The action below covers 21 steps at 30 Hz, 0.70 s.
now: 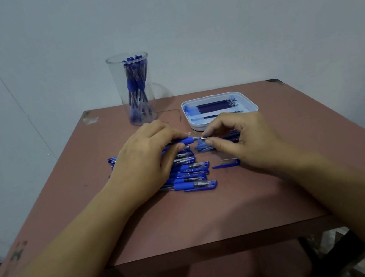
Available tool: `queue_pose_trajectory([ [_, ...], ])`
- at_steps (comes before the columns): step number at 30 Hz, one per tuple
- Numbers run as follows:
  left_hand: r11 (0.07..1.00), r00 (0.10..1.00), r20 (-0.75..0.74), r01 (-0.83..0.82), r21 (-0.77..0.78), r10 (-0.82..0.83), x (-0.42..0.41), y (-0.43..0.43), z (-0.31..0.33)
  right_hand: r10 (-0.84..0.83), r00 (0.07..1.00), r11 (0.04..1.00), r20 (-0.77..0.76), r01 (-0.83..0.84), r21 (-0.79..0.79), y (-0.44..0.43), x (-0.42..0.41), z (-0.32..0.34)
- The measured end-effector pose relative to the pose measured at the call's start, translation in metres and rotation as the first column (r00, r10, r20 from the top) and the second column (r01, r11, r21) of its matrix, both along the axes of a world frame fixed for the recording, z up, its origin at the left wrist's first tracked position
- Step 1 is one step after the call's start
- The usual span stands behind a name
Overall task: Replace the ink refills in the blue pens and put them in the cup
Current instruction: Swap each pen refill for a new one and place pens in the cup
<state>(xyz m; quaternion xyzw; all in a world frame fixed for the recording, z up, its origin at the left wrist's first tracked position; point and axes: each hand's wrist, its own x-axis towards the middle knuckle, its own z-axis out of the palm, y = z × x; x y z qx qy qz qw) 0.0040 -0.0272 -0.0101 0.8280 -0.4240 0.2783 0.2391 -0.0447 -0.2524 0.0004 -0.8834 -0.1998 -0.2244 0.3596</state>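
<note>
**A:** Where's the pen being worked on?

**B:** Just above the middle of the counter. The left hand has its fingers curled round the blue pen at the grip. The right hand pinches the small tip piece at the pen's nose between thumb and forefinger. I'd say it's the unscrewing or screwing-on step, but I can't tell which.

**A:** What could go wrong?

**B:** The tip piece is tiny. If the pinch loosens during the twist, it could drop into the blue bits lying under the right hand and be hard to find. If the barrel turns inside the left hand, the thread won't move at all.

**A:** And the stock?

**B:** The pile of pens lies under and just nearer than the left hand, and a loose cap sits beside it towards the right. A sweep of either wrist could scatter them towards the near edge.

**A:** Refills?

**B:** The refills are in the white tray by the far edge, right of centre. Reaching over it carelessly could tip it.

**A:** The cup?

**B:** The clear cup stands upright at the far edge, left of the tray, and already holds pens. It's tall and narrow, so a knock while dropping one in might topple it.
</note>
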Motion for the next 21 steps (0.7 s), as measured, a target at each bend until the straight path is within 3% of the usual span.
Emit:
queue_pose_trajectory([
  [8,1.000,0.999,0.030,0.014,0.001,-0.014,-0.002,-0.001,0.000,-0.003,0.990,0.997,0.140,0.013,-0.072,0.004,0.005,-0.009],
  [21,1.000,0.999,0.039,0.014,-0.009,-0.014,-0.002,-0.002,-0.001,0.016,0.973,0.964,0.230,0.046,-0.261,-0.001,0.013,-0.011],
])
